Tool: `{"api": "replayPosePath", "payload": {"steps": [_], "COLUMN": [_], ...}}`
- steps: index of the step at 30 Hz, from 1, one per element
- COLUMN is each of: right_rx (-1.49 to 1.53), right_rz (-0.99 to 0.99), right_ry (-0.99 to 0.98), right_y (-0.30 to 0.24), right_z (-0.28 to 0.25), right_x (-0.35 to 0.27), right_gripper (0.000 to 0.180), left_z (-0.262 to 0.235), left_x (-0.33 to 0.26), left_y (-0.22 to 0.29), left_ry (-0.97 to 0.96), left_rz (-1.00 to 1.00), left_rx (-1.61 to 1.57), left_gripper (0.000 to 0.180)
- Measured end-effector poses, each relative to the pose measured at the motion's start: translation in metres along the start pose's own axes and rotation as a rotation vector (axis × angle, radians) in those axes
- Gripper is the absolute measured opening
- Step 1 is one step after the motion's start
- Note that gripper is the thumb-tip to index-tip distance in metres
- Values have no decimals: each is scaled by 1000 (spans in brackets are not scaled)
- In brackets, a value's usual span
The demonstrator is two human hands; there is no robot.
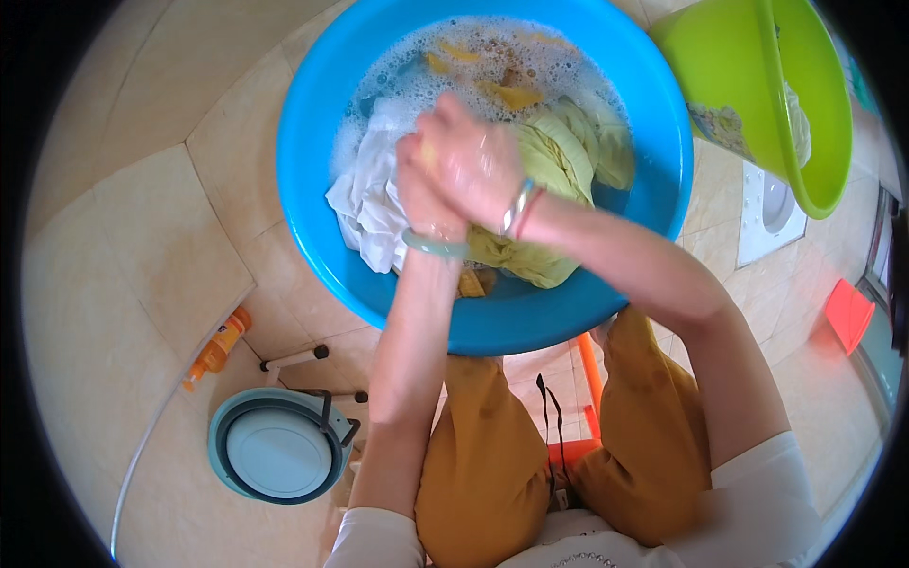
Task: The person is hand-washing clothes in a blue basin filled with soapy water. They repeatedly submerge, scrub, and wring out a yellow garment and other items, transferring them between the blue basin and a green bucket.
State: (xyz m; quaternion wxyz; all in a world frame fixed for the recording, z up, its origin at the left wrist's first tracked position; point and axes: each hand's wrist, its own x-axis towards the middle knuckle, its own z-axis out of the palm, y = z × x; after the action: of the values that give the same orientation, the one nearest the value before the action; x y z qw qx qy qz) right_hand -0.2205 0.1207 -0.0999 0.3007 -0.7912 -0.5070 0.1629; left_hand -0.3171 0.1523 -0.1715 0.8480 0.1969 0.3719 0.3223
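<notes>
A big blue basin holds sudsy water and wet clothes. My left hand, with a pale green bangle at the wrist, is pressed against my right hand above the clothes. Both are closed, wet and partly blurred. A bit of something yellowish shows between them, too smeared to name. White cloth lies in the basin to the left of my hands. To their right is a heap of yellow-green cloth. Mustard-yellow cloth pokes through the foam at the far side.
A lime-green bucket with cloth inside stands at far right, near a white floor fixture. At left are an orange bottle and a grey-blue folding basin. An orange-red stool shows between my knees. Tiles cover the floor.
</notes>
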Motion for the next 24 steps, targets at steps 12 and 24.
{"api": "replayPosePath", "payload": {"steps": [12,24], "right_rx": [-137,-32], "right_rz": [133,-107], "right_ry": [67,14], "right_y": [55,7], "right_z": [23,8], "right_x": [40,8], "right_gripper": [18,23], "left_z": [63,35], "left_x": [-7,-7], "left_y": [2,7], "left_ry": [431,121], "left_rz": [-159,-35], "left_rx": [-14,-167], "left_gripper": [24,23]}}
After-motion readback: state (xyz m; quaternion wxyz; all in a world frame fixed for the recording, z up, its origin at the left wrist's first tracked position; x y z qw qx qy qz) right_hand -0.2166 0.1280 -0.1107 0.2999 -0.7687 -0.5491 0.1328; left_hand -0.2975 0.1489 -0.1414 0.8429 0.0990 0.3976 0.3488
